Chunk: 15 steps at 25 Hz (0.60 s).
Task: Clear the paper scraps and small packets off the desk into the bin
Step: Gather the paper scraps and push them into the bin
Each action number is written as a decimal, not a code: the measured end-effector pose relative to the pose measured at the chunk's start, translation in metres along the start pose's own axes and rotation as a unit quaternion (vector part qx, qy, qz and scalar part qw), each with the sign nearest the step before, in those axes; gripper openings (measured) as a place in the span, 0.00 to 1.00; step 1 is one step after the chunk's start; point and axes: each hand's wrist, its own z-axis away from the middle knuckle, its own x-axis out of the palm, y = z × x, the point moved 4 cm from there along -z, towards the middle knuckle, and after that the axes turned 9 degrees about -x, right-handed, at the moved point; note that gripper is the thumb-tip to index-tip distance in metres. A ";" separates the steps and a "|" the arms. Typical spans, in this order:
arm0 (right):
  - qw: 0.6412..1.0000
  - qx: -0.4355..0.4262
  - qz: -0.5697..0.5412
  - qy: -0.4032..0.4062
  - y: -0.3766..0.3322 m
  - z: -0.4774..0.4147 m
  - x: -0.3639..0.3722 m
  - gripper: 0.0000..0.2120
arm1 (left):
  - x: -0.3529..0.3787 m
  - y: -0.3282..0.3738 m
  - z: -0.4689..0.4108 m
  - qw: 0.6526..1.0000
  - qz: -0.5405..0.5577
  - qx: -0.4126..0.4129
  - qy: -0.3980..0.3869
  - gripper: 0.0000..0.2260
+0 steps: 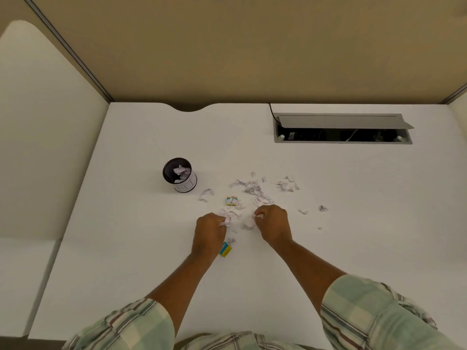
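Several white paper scraps [252, 188] lie scattered over the middle of the white desk [131, 248]. My left hand [209, 232] is closed on a bunch of scraps at its fingertips. My right hand [274, 223] pinches scraps as well, with a few more lying between the two hands. One small yellow and blue packet [232, 200] rests among the scraps beyond my hands. A second packet [225, 249] lies beside my left wrist. The bin [180, 175], a small black mesh cup with a white label, stands to the left and holds some paper.
An open cable hatch [342, 128] with a raised grey lid is set into the desk at the back right. Beige partition walls close off the back and left. A few stray scraps [323, 208] lie to the right of my right hand.
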 end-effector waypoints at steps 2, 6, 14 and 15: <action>0.993 0.050 -0.103 0.043 -0.006 0.000 -0.006 0.05 | -0.016 -0.001 -0.002 0.999 0.034 0.016 0.007 0.11; 0.974 0.065 -0.203 0.079 -0.044 -0.011 -0.010 0.05 | -0.059 -0.007 -0.017 0.994 0.088 0.031 0.049 0.16; 0.982 -0.080 -0.163 0.041 -0.172 -0.068 0.017 0.04 | -0.144 -0.030 -0.068 0.983 0.120 -0.018 0.136 0.03; 0.984 -0.103 -0.141 0.033 -0.188 -0.076 0.023 0.05 | -0.153 -0.034 -0.076 0.982 0.123 -0.023 0.141 0.05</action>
